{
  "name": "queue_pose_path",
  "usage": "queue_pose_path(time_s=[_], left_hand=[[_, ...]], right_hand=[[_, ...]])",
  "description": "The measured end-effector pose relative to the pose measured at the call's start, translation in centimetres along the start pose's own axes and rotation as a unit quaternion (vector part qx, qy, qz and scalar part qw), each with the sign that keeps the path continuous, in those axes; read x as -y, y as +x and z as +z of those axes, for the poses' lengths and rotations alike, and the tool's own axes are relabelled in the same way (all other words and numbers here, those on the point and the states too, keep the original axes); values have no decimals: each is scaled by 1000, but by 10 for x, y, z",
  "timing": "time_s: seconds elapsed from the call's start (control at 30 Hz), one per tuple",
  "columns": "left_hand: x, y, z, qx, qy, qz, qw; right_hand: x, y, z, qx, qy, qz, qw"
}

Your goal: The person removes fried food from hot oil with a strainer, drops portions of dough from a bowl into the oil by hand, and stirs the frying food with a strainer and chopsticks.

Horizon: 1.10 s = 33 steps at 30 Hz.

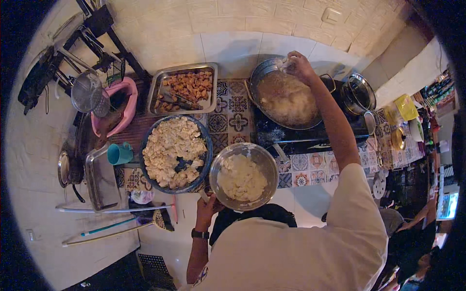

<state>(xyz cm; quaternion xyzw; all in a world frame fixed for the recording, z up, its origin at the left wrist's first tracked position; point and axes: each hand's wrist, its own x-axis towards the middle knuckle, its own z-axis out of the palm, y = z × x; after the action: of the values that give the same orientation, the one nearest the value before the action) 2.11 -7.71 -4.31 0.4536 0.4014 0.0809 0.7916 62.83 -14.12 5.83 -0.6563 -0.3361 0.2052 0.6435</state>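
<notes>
Bunched right grip [302, 69] hung above wok [265, 69]; I couldn't tell whether it held anything. Left grip [207, 209] half-curled beside steel bowl [268, 169], hold unclear to me. Bowl, with pale mixture [242, 178], sat at worktop's [238, 121] near edge; blue basin [182, 166] of coated pieces [172, 140] just left; tray [208, 104] of browned pieces [191, 82] toward back edge.

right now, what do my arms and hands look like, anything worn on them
Both the left hand and right hand show no gloves. A dark wristband or watch circles the left wrist; nothing shows on the right wrist. The right arm has a short, plain, off-white sleeve, leaving the forearm uncovered. No cables show.
</notes>
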Motion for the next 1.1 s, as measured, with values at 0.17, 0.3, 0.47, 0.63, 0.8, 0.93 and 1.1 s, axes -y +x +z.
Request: queue_pose_path(time_s=[0.17, 0.3, 0.47, 0.63, 0.8, 0.93, 1.1], left_hand=[[5, -3, -7, 6, -1, 11, 1000], [8, 2, -8, 6, 7, 14, 1000], [10, 3, -11, 6, -19, -6, 1000], [14, 6, -13, 6, 10, 20, 1000], [11, 3, -12, 7, -4, 21, 1000], [0, -1, -5, 11, -2, 25, 1000], [13, 7, -17, 3, 39, 47, 998]], right_hand=[[64, -54, 74, 24, 104, 88, 990], [39, -49, 68, 126, -186, 11, 974], [22, -41, 88, 161, -316, 7, 935], [16, -35, 106, 162, -366, 13, 916], [16, -35, 119, 164, -415, -31, 894], [-1, -29, 116, 144, -499, -11, 854], [20, -35, 122, 205, -456, 17, 866]])
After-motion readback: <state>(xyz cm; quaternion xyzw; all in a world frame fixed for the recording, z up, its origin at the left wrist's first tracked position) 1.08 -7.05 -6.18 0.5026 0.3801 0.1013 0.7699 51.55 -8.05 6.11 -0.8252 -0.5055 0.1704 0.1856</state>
